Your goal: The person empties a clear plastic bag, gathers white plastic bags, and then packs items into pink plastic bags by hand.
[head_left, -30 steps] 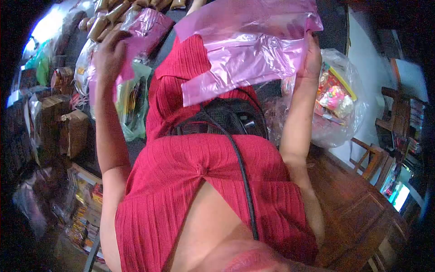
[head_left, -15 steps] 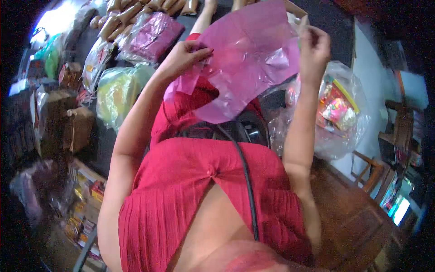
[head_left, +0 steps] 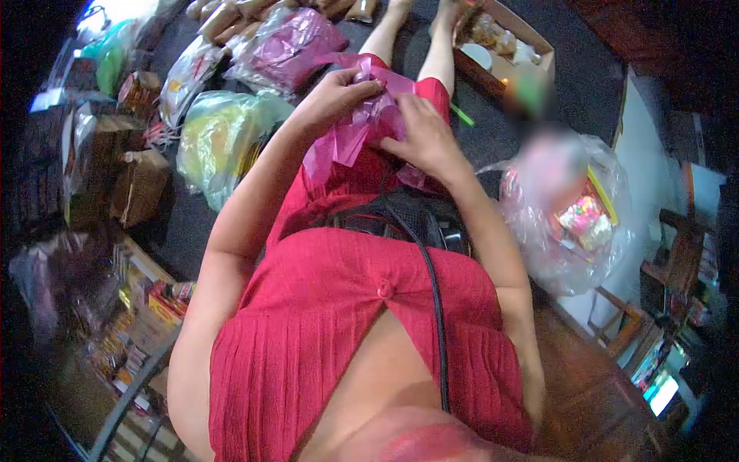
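Note:
A translucent pink plastic sheet [head_left: 348,138] is bunched up over my red-clothed lap, its loose folds hanging below my hands. My left hand [head_left: 339,94] pinches its upper edge between thumb and fingers. Close beside it, my right hand [head_left: 433,140] is bent over the gathered sheet with its fingers on the plastic; part of its grip is hidden. A clear-wrapped pink bundle [head_left: 296,48] lies just beyond my left hand, and a bag with yellow contents [head_left: 219,142] sits left of my forearm.
At the upper right stands an open cardboard box [head_left: 543,58] holding small items. A clear plastic bag [head_left: 570,254] with colourful contents lies right of my forearm. Brown wrapped bundles [head_left: 227,19] line the far side. Cartons [head_left: 142,185] stand left, and a black cable [head_left: 433,308] hangs over my front.
The pink sheet was spread wide between my hands and is now crumpled together. My right hand has moved left and inward, close to my left. The cardboard box has come into fuller view.

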The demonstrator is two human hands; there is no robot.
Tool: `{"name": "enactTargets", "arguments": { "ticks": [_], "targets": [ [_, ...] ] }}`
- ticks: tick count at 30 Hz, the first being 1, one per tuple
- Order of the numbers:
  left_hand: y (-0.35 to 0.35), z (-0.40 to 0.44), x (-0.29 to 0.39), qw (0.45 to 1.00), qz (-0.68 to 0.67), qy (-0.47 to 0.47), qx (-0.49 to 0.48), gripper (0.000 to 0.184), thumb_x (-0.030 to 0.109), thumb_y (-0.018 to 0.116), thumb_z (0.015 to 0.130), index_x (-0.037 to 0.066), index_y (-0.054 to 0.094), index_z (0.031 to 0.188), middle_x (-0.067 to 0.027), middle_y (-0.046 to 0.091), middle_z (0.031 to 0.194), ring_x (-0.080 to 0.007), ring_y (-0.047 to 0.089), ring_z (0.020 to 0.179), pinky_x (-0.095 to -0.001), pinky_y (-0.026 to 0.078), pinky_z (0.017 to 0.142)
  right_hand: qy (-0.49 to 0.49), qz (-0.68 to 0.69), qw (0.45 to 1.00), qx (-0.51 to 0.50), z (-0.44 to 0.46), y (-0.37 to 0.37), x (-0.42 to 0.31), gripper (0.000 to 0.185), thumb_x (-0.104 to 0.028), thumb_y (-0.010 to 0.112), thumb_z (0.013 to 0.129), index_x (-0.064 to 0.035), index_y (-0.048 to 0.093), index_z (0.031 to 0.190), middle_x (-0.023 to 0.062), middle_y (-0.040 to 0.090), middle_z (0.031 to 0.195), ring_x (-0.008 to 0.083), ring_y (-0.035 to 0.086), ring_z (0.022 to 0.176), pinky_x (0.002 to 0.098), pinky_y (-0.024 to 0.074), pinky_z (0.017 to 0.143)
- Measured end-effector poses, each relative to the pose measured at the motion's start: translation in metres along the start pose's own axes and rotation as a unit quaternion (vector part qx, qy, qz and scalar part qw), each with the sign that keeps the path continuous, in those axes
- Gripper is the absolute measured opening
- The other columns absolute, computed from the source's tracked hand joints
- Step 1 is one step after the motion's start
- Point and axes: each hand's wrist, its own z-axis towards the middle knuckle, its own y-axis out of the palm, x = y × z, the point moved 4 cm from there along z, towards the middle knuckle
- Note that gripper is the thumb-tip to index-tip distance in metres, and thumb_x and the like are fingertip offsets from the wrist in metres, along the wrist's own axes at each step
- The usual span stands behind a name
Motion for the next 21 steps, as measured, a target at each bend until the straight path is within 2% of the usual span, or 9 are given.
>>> {"name": "enactTargets", "arguments": {
  "ticks": [1, 5, 6, 10, 14, 17, 18, 19, 21],
  "targets": [
    [0.005, 0.001, 0.001, 1.0, 0.015, 0.004, 0.002, 0.027, 0.027, 0.062, 0.08, 0.003, 0.061, 0.092, 0.0025, 0.058, 0.074, -0.0041, 0.05, 0.06, -0.019, 0.04, 0.052, -0.008, -0.023, 1.0, 0.006, 0.001, 0.007, 0.003, 0.04, -0.013, 0.063, 0.068, 0.0025, 0.052, 0.104, 0.0249, 0.055, 0.103, 0.0364, 0.051, 0.102, 0.04, 0.0397, 0.089],
    [0.0, -0.017, 0.022, 0.997, 0.063, 0.032, -0.029, 0.028, 0.022, 0.061, 0.079, 0.0, 0.06, 0.097, -0.0012, 0.06, 0.083, -0.0086, 0.054, 0.073, -0.0225, 0.043, 0.068, 0.025, 0.041, 0.999, -0.007, 0.008, -0.003, 0.015, 0.032, -0.001, 0.051, 0.069, -0.0002, 0.055, 0.101, 0.0218, 0.056, 0.102, 0.0357, 0.054, 0.098, 0.0398, 0.0427, 0.087],
    [-0.003, -0.021, 0.023, 0.998, 0.02, 0.037, -0.038, 0.029, 0.019, 0.062, 0.079, -0.001, 0.059, 0.1, -0.0028, 0.061, 0.086, -0.0096, 0.055, 0.076, -0.0237, 0.044, 0.071, -0.043, 0.071, 0.995, 0.063, 0.005, -0.012, 0.014, 0.033, 0.002, 0.048, 0.069, -0.0027, 0.056, 0.1, 0.0193, 0.058, 0.098, 0.0349, 0.056, 0.093, 0.0399, 0.0447, 0.083],
    [-0.023, -0.025, 0.017, 0.999, 0.026, 0.021, -0.015, 0.025, 0.013, 0.061, 0.081, 0.0, 0.06, 0.103, -0.0015, 0.062, 0.087, -0.0092, 0.055, 0.073, -0.022, 0.043, 0.068, 0.002, 0.106, 0.993, 0.045, -0.005, -0.024, 0.02, 0.028, -0.003, 0.054, 0.07, -0.0051, 0.056, 0.098, 0.0172, 0.06, 0.092, 0.0332, 0.058, 0.089, 0.0406, 0.0458, 0.079],
    [-0.022, -0.019, 0.023, 0.997, 0.058, 0.045, 0.033, 0.018, 0.02, 0.059, 0.085, 0.003, 0.06, 0.093, 0.0019, 0.057, 0.079, -0.006, 0.049, 0.067, -0.0197, 0.04, 0.059, 0.005, 0.126, 0.989, 0.077, -0.011, -0.03, 0.006, 0.025, -0.007, 0.054, 0.073, -0.0073, 0.051, 0.098, 0.0172, 0.061, 0.086, 0.0361, 0.059, 0.084, 0.0448, 0.0465, 0.074],
    [-0.028, -0.006, 0.028, 0.989, 0.117, 0.058, 0.072, 0.031, 0.028, 0.058, 0.086, -0.001, 0.062, 0.094, 0.0012, 0.058, 0.075, -0.0067, 0.05, 0.066, -0.0217, 0.041, 0.06, 0.027, 0.121, 0.991, 0.042, -0.015, -0.029, 0.006, 0.033, -0.008, 0.056, 0.073, -0.0105, 0.045, 0.103, 0.0182, 0.061, 0.083, 0.0368, 0.06, 0.081, 0.0461, 0.0474, 0.069],
    [-0.025, -0.006, 0.033, 0.981, 0.167, 0.032, 0.09, 0.035, 0.032, 0.057, 0.086, -0.002, 0.063, 0.092, -0.0001, 0.057, 0.07, -0.007, 0.049, 0.063, -0.0227, 0.041, 0.058, -0.012, 0.12, 0.991, 0.061, -0.016, -0.033, 0.001, 0.036, -0.009, 0.057, 0.074, -0.0116, 0.041, 0.106, 0.0185, 0.061, 0.08, 0.0375, 0.06, 0.078, 0.0469, 0.0478, 0.065],
    [-0.023, -0.006, 0.035, 0.97, 0.217, 0.003, 0.109, 0.038, 0.036, 0.056, 0.086, -0.002, 0.063, 0.09, -0.0014, 0.056, 0.065, -0.0073, 0.048, 0.06, -0.0237, 0.041, 0.057, -0.038, 0.148, 0.986, 0.062, -0.016, -0.033, 0.0, 0.034, -0.013, 0.059, 0.076, -0.0125, 0.043, 0.106, 0.0174, 0.061, 0.078, 0.0365, 0.061, 0.075, 0.0461, 0.0477, 0.062],
    [-0.025, -0.001, 0.034, 0.954, 0.276, 0.049, 0.108, 0.045, 0.043, 0.054, 0.084, -0.001, 0.064, 0.087, -0.008, 0.055, 0.058, -0.0131, 0.05, 0.055, -0.0289, 0.043, 0.056, -0.064, 0.141, 0.988, 0.024, -0.018, -0.033, -0.004, 0.029, -0.018, 0.059, 0.078, -0.0132, 0.048, 0.104, 0.0162, 0.061, 0.077, 0.0344, 0.061, 0.072, 0.0444, 0.0474, 0.06]
  ]
}}
